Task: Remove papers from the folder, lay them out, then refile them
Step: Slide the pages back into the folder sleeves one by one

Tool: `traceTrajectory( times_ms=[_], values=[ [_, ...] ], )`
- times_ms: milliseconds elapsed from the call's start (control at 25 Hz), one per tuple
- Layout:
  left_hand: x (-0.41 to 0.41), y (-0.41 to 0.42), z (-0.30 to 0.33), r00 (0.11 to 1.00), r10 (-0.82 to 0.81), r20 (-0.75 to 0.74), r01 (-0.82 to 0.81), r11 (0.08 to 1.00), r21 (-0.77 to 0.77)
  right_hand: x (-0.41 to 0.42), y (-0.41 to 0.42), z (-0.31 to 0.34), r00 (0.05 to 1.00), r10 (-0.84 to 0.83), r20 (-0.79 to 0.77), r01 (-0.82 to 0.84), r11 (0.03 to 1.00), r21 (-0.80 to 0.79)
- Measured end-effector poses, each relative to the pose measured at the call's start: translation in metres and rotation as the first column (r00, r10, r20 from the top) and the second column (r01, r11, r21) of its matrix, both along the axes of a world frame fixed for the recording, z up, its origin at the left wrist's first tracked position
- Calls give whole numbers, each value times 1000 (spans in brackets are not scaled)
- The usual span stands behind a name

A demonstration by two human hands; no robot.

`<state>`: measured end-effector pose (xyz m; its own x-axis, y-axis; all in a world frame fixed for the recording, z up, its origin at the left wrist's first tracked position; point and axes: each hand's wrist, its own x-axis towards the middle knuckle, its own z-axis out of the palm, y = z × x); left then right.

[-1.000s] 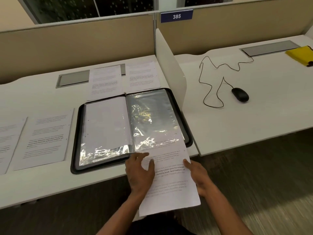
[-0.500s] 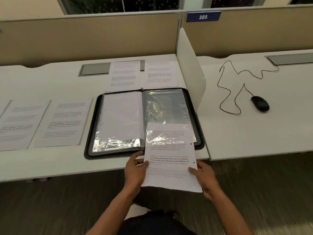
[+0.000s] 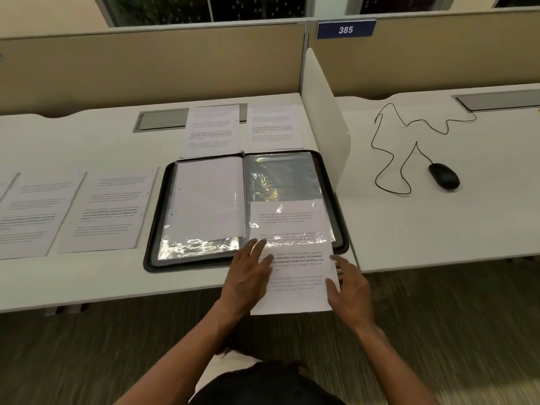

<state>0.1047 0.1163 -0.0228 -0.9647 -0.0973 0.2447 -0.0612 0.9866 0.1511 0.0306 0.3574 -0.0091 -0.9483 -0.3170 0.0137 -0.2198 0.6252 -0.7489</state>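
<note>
White desk surface [image 3: 87, 285] carries the work. Nearest, the left hand [image 3: 248, 276] lies spread flat on a printed white sheet [image 3: 295, 276], the right hand [image 3: 349, 290] open against its edge, apparently feeding it into the open black folder's [image 3: 155, 244] right-hand clear sleeve [image 3: 280, 176]; other sheets [image 3: 108, 211] lie beyond.

A blue sign [image 3: 346, 29] on the partition [image 3: 438, 54] reads "385". The sheet [image 3: 295, 258] half in the folder sleeve [image 3: 286, 176] carries bold words, partly legible: "community bonds, local traditions"; other print too small
</note>
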Motion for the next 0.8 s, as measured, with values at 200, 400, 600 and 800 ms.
traceTrajectory(
  times_ms=[200,400,600,800],
  values=[
    [-41,-5,12,992,-82,93,86,995,-43,-2,-14,-12,999,-9,-52,16,990,143],
    [-72,-10,14,980,-158,117,167,983,-76,12,-31,-18,892,369,-261,-203,844,497],
    [-84,-18,5,966,-227,125,245,958,-152,18,-52,-31,907,416,-57,-310,755,578],
    [-87,-22,11,981,-182,68,189,975,-115,6,-66,-22,917,399,-16,-331,782,529]
  ],
)
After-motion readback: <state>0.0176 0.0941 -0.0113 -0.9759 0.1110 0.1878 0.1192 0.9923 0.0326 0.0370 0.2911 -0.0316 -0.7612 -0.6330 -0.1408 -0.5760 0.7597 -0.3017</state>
